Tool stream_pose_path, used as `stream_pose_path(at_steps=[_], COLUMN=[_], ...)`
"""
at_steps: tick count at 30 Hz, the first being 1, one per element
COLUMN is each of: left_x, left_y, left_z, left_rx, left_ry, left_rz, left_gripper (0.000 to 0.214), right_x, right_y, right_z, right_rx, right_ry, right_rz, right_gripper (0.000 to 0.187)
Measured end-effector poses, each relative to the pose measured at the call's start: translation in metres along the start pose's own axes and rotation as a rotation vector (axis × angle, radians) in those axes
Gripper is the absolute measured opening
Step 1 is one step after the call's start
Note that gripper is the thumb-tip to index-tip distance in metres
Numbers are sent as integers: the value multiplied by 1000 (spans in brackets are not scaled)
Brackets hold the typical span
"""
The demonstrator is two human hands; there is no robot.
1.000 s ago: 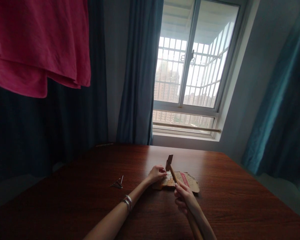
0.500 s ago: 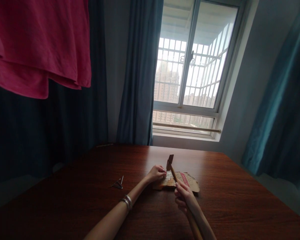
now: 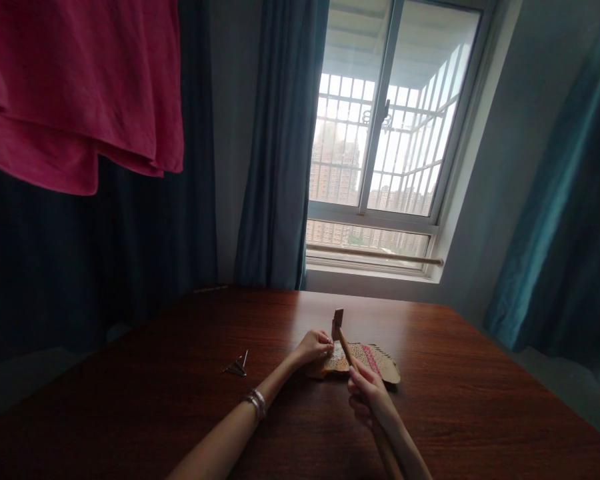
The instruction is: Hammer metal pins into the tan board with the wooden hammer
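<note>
My right hand (image 3: 371, 395) is wrapped around the wooden handle of a hammer (image 3: 349, 355). Its head is raised just beyond and beside my left fingertips, above the board. My left hand (image 3: 314, 347) is pinched at the left end of a flat tan piece (image 3: 387, 371), patterned with dark dots and a red band and notched along its far right edge. What the left fingers pinch is too small to make out. Several thin metal pieces, like nails or punches (image 3: 237, 365), lie on the table left of my left forearm.
The brown wooden table (image 3: 170, 400) fills the lower view. Behind it are a barred window (image 3: 375, 213) and blue curtains (image 3: 280, 147). A pink cloth (image 3: 80, 100) hangs at the upper left.
The hammer head has shifted slightly left, closer to my left fingertips. My left hand and the patterned piece stay almost where they were.
</note>
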State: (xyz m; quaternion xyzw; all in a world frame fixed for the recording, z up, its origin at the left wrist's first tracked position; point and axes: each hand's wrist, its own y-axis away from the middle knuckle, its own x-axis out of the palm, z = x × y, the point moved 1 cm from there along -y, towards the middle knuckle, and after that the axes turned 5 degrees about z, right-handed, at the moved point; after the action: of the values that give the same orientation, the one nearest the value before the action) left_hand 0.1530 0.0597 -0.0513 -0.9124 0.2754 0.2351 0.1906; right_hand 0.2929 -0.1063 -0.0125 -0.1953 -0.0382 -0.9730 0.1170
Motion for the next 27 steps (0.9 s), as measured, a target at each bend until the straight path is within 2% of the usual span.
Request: stream_pose_path(at_steps=[7,14,19,27], left_x=[1,0,1,2], left_y=[0,2,-1,-1], left_z=[4,-1,4,7], left_rx=[41,29,28,62], left_ry=[4,-10,1,24], left_rz=[-11,-25,-27,-21], left_gripper=[20,21,22,22], right_x=[2,1,0,-1], right_y=[1,0,0,0], right_z=[3,2,0,4], right_rx=[12,6,10,30], right_ry=[-4,-15,-14,-24], right_rz=[-15,-14,1,13], right_gripper=[70,65,68,53])
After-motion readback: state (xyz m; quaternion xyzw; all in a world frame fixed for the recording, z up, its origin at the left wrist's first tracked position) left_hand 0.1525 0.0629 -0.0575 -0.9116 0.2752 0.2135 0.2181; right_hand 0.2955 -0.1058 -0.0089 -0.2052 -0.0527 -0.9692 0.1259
